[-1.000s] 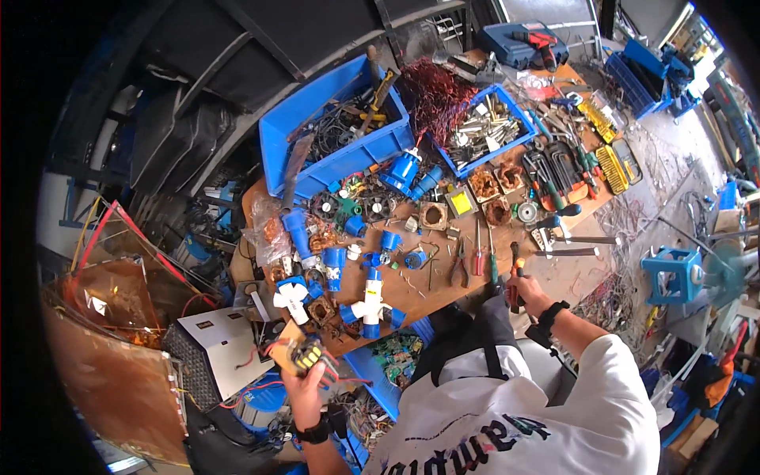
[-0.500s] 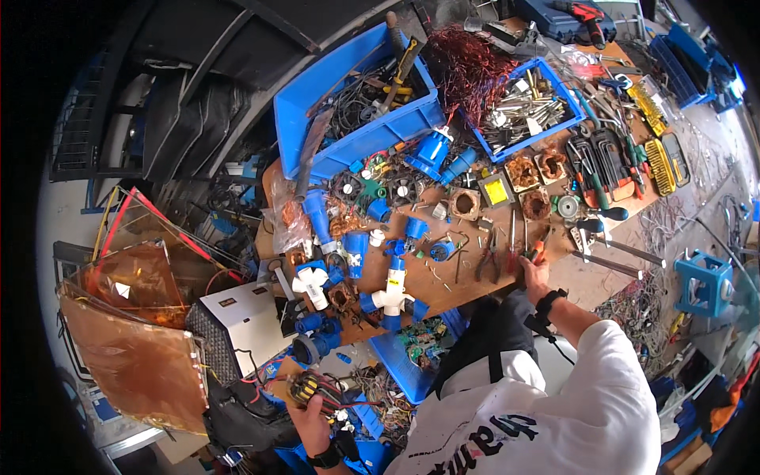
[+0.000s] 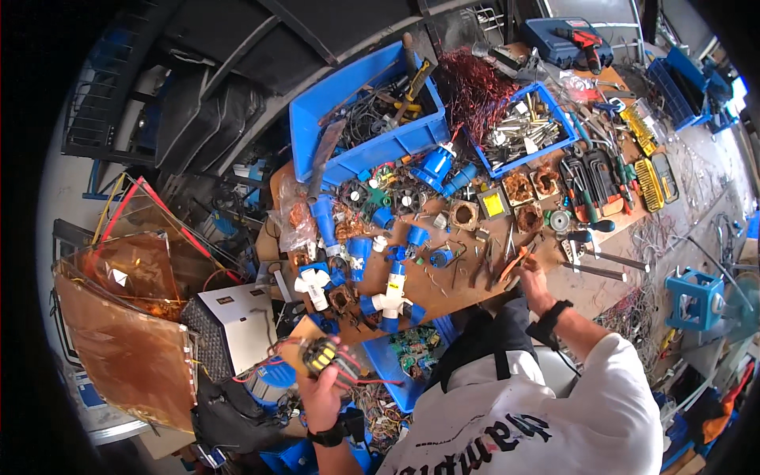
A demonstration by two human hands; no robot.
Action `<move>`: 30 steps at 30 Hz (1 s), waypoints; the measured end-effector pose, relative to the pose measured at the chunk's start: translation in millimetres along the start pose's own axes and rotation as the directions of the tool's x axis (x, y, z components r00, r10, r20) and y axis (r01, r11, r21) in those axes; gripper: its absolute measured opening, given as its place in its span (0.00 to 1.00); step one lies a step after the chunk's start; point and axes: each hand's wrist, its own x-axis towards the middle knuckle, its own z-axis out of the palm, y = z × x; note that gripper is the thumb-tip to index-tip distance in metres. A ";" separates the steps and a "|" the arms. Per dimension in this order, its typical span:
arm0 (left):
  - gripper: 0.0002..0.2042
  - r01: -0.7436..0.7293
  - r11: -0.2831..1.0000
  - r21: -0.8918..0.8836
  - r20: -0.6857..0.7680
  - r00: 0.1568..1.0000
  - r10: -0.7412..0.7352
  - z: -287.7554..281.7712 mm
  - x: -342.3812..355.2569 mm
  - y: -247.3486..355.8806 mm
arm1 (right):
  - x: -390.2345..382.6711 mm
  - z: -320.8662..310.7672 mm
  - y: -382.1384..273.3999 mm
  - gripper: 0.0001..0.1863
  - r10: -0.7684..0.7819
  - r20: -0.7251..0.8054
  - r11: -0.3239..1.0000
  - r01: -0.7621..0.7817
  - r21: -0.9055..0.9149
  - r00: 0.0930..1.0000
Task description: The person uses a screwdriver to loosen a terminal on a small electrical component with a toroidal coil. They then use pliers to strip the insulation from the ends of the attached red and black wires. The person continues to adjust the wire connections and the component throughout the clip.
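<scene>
My left hand (image 3: 321,396) is closed around a small electrical part (image 3: 319,354) with black and yellow sections, and red and dark wires trail from it. A flat brown board (image 3: 298,346) sticks out beside this part. At the front edge of the wooden workbench (image 3: 467,286), my right hand (image 3: 535,283) has its fingers curled at a pair of orange-handled pliers (image 3: 511,264); the hand partly hides where they meet. Another pair of pliers (image 3: 481,265) lies just left of them.
Blue and white pipe fittings (image 3: 389,299) stand on the bench's left half. Behind are a large blue bin (image 3: 380,148) of wires and tools and a blue tray (image 3: 529,152) of metal pieces. A blue crate (image 3: 388,372) with circuit boards sits below the front edge.
My left hand has risen toward the bench with the electrical part. At my right hand, the orange handles have swung to the left and now slant differently. The view has shifted slightly.
</scene>
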 end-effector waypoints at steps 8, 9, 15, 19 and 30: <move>0.22 -0.067 0.995 -0.075 0.308 0.948 0.087 97.1 37.5 42.0 | -222.9 42.2 -225.1 0.27 -0.476 0.527 0.880 0.381 0.285 0.704; 0.23 -0.096 0.993 -0.064 0.342 0.933 0.112 112.1 35.6 51.1 | -236.5 39.6 -241.2 0.31 -0.566 0.537 0.808 0.549 0.213 0.625; 0.43 -0.334 0.903 -0.271 0.383 0.823 0.420 174.1 21.3 55.8 | -287.4 21.6 -304.3 0.46 -0.813 0.423 0.459 0.888 0.039 0.401; 0.45 -0.397 0.904 -0.161 0.414 0.804 0.427 203.9 9.0 67.7 | -300.6 1.7 -318.5 0.47 -0.822 0.372 0.451 0.892 -0.037 0.431; 0.46 -0.359 0.890 -0.280 0.338 0.831 0.442 266.5 -38.7 73.8 | -287.1 -50.6 -319.1 0.39 -0.936 0.264 0.270 0.956 0.112 0.233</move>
